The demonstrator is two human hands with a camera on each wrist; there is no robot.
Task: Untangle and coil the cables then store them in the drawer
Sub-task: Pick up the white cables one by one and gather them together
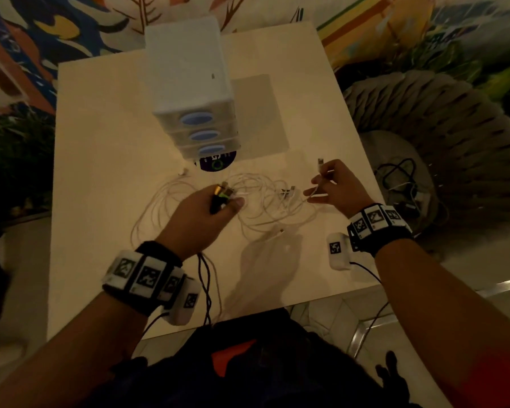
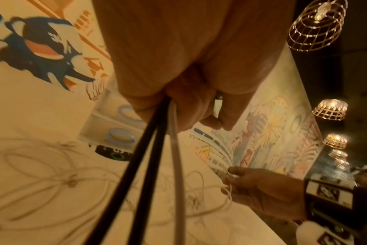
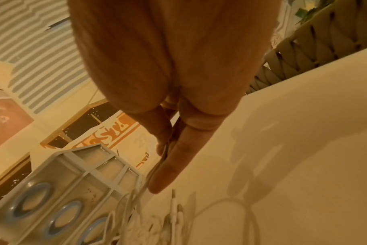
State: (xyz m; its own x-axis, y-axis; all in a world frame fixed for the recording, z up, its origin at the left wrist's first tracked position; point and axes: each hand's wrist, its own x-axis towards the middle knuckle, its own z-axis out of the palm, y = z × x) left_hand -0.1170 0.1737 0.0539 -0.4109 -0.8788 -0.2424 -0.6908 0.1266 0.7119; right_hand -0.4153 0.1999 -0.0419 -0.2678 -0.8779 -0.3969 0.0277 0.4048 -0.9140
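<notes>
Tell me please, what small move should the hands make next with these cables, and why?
Probably the right hand should draw its white cable slowly out to the right. It pinches that cable near one plug, the left hand grips the black cables, and the white tangle lies loose on the table between them. The drawers look shut.

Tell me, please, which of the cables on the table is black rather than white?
The black cable gripped in the left hand, trailing back off the table's near edge. The tangled cables are white, including the one pinched by the right hand.
</notes>
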